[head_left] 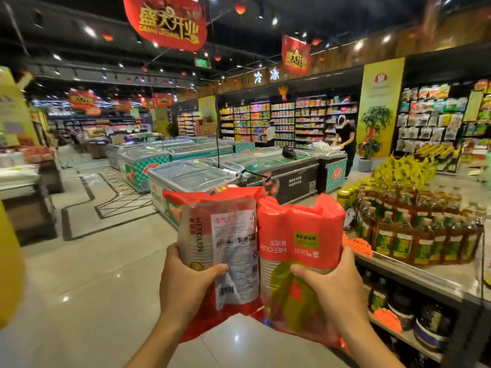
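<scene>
I hold two red plastic packs of stacked paper cups side by side in front of me. My left hand [186,282] grips the left pack [225,235], whose back label with a barcode faces me. My right hand [329,285] grips the right pack [297,240], which is upside down, its printed front with a green patch facing me. The two packs touch along their inner edges. Thumbs lie across the fronts, fingers are hidden behind.
A shelf of oil bottles [414,235] and jars stands close on my right. Chest freezers [191,176] fill the middle of the store, with a shopping cart [247,179] just behind the packs. A person [346,139] bends at a far freezer. Tiled floor [106,261] stretches left.
</scene>
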Motion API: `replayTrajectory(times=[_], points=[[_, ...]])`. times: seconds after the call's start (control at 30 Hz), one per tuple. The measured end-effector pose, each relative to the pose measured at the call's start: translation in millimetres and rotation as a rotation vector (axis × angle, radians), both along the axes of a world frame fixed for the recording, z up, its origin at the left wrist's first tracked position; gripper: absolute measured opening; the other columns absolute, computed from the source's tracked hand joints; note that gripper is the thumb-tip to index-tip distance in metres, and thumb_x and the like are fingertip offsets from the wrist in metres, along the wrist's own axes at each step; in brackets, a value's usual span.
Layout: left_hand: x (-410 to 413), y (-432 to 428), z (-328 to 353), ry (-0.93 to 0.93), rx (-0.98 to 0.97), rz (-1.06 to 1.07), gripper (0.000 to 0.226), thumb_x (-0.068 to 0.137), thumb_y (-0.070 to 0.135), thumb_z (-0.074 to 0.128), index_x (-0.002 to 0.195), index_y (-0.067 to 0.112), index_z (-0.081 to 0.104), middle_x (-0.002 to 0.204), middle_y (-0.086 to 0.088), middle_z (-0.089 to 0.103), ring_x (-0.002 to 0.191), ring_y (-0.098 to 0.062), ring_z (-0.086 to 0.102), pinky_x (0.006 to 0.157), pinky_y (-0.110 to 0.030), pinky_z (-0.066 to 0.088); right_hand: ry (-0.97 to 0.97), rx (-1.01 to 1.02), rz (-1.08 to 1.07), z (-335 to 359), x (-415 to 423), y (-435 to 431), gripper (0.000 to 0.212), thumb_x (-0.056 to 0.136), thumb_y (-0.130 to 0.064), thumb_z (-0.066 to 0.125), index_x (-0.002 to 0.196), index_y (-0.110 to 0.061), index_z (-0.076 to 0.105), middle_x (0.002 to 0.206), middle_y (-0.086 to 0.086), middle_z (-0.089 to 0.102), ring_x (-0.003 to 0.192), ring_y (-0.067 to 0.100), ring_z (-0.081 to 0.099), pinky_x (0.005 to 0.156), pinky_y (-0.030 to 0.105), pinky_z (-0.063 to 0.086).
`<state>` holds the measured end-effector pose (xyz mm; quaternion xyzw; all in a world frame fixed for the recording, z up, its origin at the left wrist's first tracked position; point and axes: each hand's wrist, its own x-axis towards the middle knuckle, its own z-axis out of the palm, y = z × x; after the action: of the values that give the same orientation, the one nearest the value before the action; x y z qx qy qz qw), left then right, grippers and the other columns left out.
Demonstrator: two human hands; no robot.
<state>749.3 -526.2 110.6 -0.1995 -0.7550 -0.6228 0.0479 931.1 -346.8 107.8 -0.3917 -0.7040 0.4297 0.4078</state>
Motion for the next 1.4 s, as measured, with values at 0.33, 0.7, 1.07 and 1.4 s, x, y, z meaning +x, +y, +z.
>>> replayTrajectory(times=[0.33,0.7,1.07,1.4], points=[[-57,111,8,0.019,-0.013,0.087,0.085,0.057,0.031,0.101,0.123,0.030,0.047,0.115,0.009,0.066,0.103,-0.017,0.068,0.089,-0.049,0.061,0.019,0.035,0.109,11,-74,128,0.070,0.060,-0.050,0.093,0.110,-0.035,0.046,0.104,-0.016,0.064,0.093,0.015,0.063,0.073,0.037,0.048],[-153,184,-9,-0.004,-0.032,0.128,0.082,0.059,0.027,0.101,0.120,0.030,0.046,0.114,0.009,0.066,0.103,-0.019,0.068,0.088,-0.051,0.061,-0.016,0.029,0.134,-6,-180,210,0.073,0.057,-0.053,0.092,0.111,-0.035,0.046,0.101,-0.020,0.062,0.089,0.014,0.061,0.070,0.035,0.045],[-319,280,-37,-0.071,-0.005,0.100,0.079,0.060,0.026,0.100,0.119,0.028,0.048,0.114,0.009,0.066,0.103,-0.019,0.068,0.088,-0.051,0.061,-0.102,0.060,0.113,-16,-343,301,0.079,0.056,-0.058,0.090,0.115,-0.040,0.042,0.107,-0.016,0.064,0.095,0.017,0.065,0.083,0.045,0.056],[-432,348,-41,-0.042,-0.055,0.103,0.081,0.060,0.031,0.100,0.122,0.028,0.047,0.116,0.009,0.065,0.103,-0.018,0.068,0.086,-0.048,0.062,-0.088,0.016,0.118,-22,-450,363,0.080,0.062,-0.053,0.092,0.119,-0.041,0.037,0.113,-0.011,0.063,0.099,0.019,0.065,0.090,0.049,0.056]])
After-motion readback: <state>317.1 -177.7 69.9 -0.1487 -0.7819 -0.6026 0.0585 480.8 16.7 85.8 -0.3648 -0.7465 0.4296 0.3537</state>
